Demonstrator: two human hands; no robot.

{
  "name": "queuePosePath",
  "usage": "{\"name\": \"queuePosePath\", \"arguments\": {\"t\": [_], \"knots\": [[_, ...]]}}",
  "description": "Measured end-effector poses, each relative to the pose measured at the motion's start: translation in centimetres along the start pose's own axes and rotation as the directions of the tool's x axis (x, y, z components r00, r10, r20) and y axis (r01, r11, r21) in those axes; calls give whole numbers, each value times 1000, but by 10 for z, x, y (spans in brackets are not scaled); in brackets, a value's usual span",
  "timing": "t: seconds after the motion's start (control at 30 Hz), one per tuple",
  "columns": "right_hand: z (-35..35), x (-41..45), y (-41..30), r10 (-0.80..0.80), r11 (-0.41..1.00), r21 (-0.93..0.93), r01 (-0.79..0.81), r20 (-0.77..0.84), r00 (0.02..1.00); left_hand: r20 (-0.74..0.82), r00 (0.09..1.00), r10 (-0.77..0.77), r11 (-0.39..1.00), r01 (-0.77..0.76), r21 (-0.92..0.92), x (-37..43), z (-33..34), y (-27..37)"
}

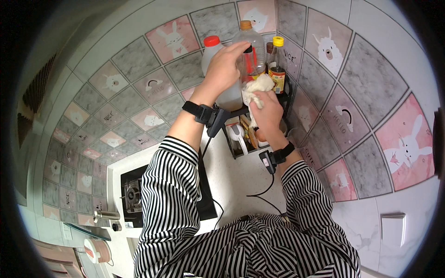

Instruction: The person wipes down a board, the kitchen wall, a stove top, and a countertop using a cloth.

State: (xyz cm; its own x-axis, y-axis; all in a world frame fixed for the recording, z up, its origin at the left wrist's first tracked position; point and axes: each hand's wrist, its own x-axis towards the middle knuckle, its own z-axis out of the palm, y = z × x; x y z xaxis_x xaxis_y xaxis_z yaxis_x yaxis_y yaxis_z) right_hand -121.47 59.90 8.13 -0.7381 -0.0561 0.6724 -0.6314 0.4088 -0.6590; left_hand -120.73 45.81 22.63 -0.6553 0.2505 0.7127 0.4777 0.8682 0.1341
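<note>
My left hand reaches over a black-capped bottle, its fingers at the cap; whether they grip it I cannot tell. In my right hand is a cream cloth, bunched against the lower part of that bottle. Behind stands a large clear plastic bottle with an orange cap. A white plastic jug with a red cap is left of it, partly behind my left hand. To the right is a yellow-capped sauce bottle, with a dark-capped bottle beside it.
A black two-level rack stands in the tiled corner. Its lower level holds a white spoon or scoop and packets. A clear glass or jar is by the right wall. The gas stove is at left; cables from both wrist straps hang over the counter.
</note>
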Motion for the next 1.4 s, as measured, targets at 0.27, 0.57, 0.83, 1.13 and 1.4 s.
{"name": "queuePosePath", "arguments": {"t": [0.27, 0.57, 0.83, 1.13, 1.4], "knots": [[-37, 84, -7, -168, 986, -58, 158, -338, 926, 32, 998, -47, 999, 47, -20, -2, -2, 5], [-21, 50, 21, 41, 976, -214, -46, -29, 999, 31, 998, -48, 999, 49, -5, -2, -4, 2], [-21, 37, 34, 48, 999, 11, -47, -284, 958, 12, 1000, -26, 1000, 26, 0, -2, -3, 1], [-33, 97, 52, 22, 997, -64, -35, -198, 980, -1, 1000, -4, 1000, 4, -10, -3, 0, -2], [-22, 28, 94, 191, 977, -86, -195, -46, 980, -62, 992, 106, 991, -100, 89, -3, 8, -11]]}}
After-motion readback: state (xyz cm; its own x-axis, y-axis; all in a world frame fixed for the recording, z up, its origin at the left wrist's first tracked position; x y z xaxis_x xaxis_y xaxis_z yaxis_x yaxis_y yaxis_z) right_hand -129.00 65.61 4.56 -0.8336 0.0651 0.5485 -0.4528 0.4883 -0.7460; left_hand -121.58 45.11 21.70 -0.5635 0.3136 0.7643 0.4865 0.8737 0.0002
